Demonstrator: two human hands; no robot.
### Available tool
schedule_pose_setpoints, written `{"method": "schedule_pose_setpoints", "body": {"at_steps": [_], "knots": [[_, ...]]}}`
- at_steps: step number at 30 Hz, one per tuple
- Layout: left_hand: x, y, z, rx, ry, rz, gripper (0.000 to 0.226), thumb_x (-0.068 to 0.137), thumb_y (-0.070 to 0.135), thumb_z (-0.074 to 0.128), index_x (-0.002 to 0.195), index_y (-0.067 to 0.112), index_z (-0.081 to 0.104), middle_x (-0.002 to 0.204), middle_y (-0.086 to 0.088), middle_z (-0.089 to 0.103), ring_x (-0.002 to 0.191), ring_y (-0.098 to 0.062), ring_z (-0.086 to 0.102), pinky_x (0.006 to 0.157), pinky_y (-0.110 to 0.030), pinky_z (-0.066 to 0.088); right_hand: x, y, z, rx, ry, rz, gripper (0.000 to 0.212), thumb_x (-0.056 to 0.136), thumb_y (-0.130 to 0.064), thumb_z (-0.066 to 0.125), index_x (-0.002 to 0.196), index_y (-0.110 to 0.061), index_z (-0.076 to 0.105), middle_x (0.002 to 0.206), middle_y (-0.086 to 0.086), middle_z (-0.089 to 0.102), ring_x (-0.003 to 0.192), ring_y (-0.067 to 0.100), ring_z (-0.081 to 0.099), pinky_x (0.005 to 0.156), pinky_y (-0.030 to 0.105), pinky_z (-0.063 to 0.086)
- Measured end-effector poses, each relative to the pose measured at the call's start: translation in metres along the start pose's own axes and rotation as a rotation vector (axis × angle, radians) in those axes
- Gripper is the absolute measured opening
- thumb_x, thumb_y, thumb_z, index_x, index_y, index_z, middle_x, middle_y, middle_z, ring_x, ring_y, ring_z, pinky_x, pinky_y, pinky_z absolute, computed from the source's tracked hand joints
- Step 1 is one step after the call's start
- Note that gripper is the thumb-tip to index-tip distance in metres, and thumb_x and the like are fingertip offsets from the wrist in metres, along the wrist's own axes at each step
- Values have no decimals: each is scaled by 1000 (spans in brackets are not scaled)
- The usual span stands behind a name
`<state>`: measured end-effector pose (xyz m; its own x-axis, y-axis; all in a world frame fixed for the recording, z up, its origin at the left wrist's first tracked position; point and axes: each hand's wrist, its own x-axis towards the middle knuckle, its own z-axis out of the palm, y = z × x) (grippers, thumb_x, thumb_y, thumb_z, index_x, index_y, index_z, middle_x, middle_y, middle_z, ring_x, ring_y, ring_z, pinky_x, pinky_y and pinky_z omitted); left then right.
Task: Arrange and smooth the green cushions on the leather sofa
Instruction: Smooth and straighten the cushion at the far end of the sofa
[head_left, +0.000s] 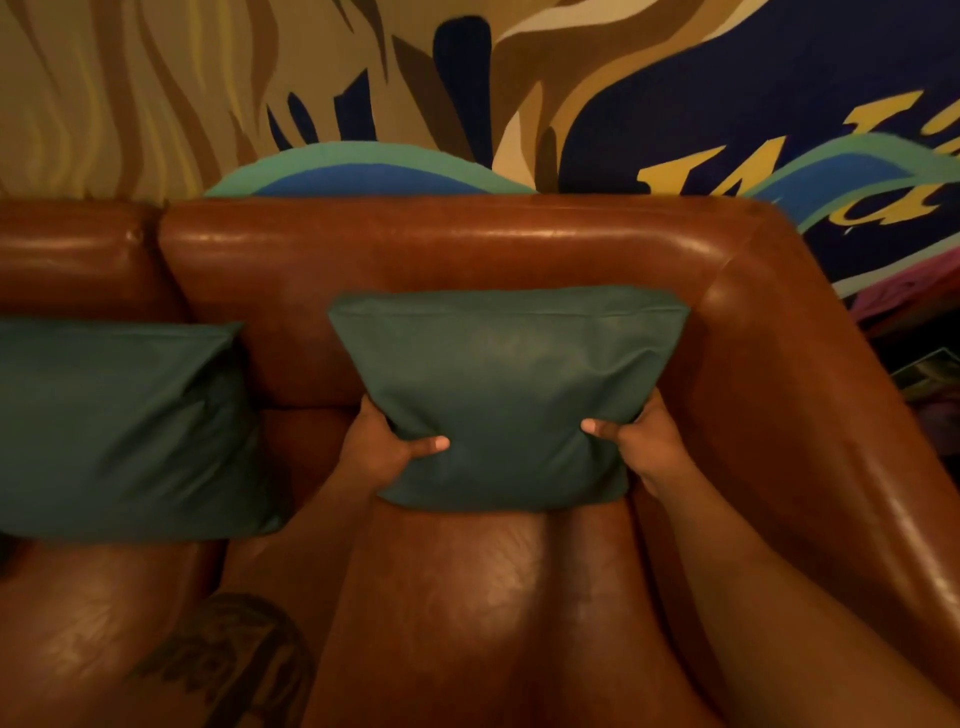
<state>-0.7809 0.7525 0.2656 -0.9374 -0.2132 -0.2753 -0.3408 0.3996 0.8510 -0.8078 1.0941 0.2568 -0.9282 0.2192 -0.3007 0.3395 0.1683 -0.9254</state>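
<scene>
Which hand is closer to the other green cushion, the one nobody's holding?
Left. The left hand grips the held cushion at its lower left corner, on the side facing the free cushion. The right hand grips the far corner.

Both hands, the left hand (382, 447) and right hand (644, 441), grip the lower corners of a green cushion (506, 395) leaning against the sofa (441, 244) backrest; a second cushion (119, 426) lies left of it.

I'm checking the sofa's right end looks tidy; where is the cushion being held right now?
In the head view, the held cushion leans against the sofa backrest beside the right armrest, gripped at its lower corners by the left hand and right hand.
</scene>
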Motion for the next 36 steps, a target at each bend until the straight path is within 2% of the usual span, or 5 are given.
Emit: {"method": "schedule_pose_setpoints", "body": {"at_steps": [5, 19, 22, 26, 36], "knots": [[0, 18, 23, -4, 7, 45, 116, 50, 26, 105, 147, 12, 43, 145, -1, 55, 130, -12, 52, 106, -28, 43, 9, 5, -33, 46, 10, 20, 117, 25, -54, 104, 129, -24, 59, 124, 2, 75, 114, 24, 72, 100, 56, 57], [-6, 19, 37, 151, 232, -57, 135, 52, 42, 101, 157, 5, 24, 154, -25, 39, 142, -42, 39, 117, -46, 36, -22, 5, -9, -332, 333, -213, 101, 79, -29, 90, 158, -4, 33, 157, 20, 38, 147, 36, 38, 122, 35, 29], [-60, 27, 49, 410, 547, 420, 94, 88, 36, 76, 160, 3, 25, 159, -26, 32, 149, -44, 29, 121, -58, 28, -63, -9, 14, -530, 428, -646, 76, 92, -31, 69, 155, -2, 39, 161, 21, 35, 152, 39, 32, 127, 43, 23], [-67, 8, 84, 865, 169, 857, 109, 78, 49, 73, 164, 13, 17, 173, -11, 12, 159, -33, 11, 125, -56, 17, -63, -4, 64, -947, 97, -781, 89, 91, -55, 61, 167, -26, 24, 177, 4, 9, 163, 26, 5, 126, 53, 9], [15, 4, 95, 1154, -21, 675, 153, 45, 78, 82, 165, 24, 4, 174, 4, 1, 159, -16, 5, 127, -44, 2, 5, 10, 85, -1163, 53, -743, 100, 89, -79, 49, 168, -36, 6, 177, -6, -5, 163, 15, -2, 125, 54, 0]]}}
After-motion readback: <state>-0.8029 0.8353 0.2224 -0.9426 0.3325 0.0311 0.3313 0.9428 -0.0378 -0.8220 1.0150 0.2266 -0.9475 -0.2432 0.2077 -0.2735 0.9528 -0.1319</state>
